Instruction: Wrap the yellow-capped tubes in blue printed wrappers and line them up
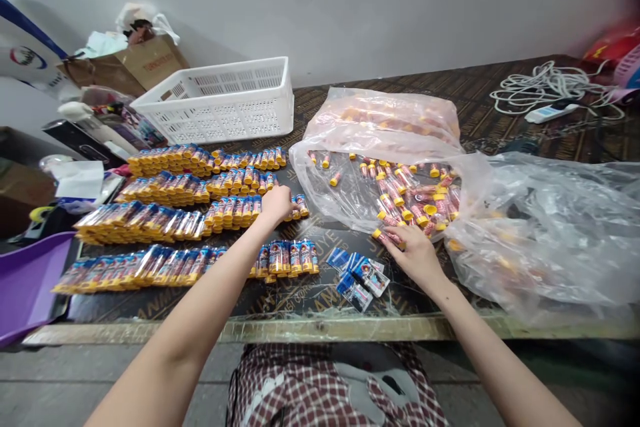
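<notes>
My left hand point(277, 203) is at the right end of the rows of small tubes with blue labels and yellow caps point(235, 211). Its fingers are curled closed at the row, and what they grip is hidden. At the mouth of a clear plastic bag point(320, 197), my right hand point(414, 255) closes on a small unlabelled tube with a yellow cap point(381, 237). Inside the bag lie many similar tubes with reddish contents point(395, 190). Between my forearms is a loose pile of flat blue-and-clear printed sleeves point(361, 278).
A white plastic basket point(225, 107) stands behind the rows. More clear plastic point(560, 233) spreads on the right, with a coiled white cable and power strip point(545, 112) behind it. A purple tray point(33, 283) sits at the left, and the table's wooden edge point(320, 329) runs along the front.
</notes>
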A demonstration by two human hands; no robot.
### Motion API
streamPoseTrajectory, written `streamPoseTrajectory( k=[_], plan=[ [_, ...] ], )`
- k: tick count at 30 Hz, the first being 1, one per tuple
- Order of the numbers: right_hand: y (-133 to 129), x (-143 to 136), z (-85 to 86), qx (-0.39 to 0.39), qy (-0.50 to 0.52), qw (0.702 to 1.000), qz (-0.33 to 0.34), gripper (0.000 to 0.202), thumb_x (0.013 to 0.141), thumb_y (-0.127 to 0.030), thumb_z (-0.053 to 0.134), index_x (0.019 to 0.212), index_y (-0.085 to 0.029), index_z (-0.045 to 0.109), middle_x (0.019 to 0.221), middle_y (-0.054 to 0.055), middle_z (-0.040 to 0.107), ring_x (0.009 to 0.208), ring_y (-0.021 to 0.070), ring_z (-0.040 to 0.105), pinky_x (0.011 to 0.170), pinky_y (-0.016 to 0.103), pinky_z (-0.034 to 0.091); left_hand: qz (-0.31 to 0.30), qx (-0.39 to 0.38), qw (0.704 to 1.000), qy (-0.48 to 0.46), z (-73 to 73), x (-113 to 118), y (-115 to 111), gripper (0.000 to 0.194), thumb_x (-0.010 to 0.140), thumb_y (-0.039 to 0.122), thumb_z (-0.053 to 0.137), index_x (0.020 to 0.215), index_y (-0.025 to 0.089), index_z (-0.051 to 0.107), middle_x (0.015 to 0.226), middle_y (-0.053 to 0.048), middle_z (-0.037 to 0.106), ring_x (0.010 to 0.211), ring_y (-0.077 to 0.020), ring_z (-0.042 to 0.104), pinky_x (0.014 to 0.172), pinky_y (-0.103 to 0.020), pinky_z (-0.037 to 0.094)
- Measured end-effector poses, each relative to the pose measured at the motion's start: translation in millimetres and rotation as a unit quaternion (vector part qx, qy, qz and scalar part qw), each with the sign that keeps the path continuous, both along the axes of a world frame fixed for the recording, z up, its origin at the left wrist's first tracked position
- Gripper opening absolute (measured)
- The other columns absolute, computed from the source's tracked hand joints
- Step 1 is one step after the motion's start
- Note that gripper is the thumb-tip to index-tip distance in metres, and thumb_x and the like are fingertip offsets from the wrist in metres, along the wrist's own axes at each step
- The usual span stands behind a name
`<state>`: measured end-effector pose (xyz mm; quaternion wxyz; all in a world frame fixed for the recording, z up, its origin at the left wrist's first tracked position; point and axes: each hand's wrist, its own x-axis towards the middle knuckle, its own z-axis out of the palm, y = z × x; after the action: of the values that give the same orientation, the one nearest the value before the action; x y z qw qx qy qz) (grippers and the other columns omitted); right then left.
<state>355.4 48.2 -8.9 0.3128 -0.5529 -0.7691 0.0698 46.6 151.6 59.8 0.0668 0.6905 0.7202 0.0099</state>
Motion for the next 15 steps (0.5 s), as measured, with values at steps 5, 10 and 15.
streamPoseTrajectory(
  k=[5, 10, 15],
  plan=[
    [8.5, -14.5, 5.4, -0.033, -0.154, 0.988, -0.002, 0.026, 0.082, -0.021, 0.056, 0.107, -0.016, 0.060, 0.100, 0.012, 0.059, 0.092, 0.0249, 0.057, 0.078, 0.035, 0.047, -0.074, 0.024, 0.991, -0.110, 20.5, 33.0, -64.0, 0.033, 0.084, 0.044, 0.052, 0.075, 0.016, 0.067, 0.073, -0.007, 0.068, 0.068, -0.0178, 0.058, 0.063, -0.026, 0.038],
    [6.4, -25.0, 12.4, -0.085, -0.247, 0.965, -0.001, 0.023, 0.083, -0.017, 0.053, 0.105, -0.017, 0.059, 0.091, 0.009, 0.058, 0.084, 0.0240, 0.058, 0.067, 0.030, 0.046, -0.156, -0.119, 0.974, -0.108, -3.9, 81.1, -155.6, 0.023, 0.084, 0.035, 0.053, 0.079, 0.016, 0.065, 0.078, -0.011, 0.068, 0.075, -0.0226, 0.063, 0.066, -0.029, 0.040],
    [-6.1, -20.3, 18.7, -0.080, -0.133, 0.988, -0.009, 0.042, 0.085, -0.017, 0.047, 0.127, -0.018, 0.047, 0.100, 0.010, 0.056, 0.081, 0.0215, 0.059, 0.070, 0.031, 0.048, -0.044, -0.089, 0.989, -0.105, -42.8, 97.3, -182.2, 0.025, 0.083, 0.036, 0.056, 0.097, 0.016, 0.057, 0.095, -0.010, 0.065, 0.083, -0.0241, 0.063, 0.068, -0.030, 0.041]
  ],
)
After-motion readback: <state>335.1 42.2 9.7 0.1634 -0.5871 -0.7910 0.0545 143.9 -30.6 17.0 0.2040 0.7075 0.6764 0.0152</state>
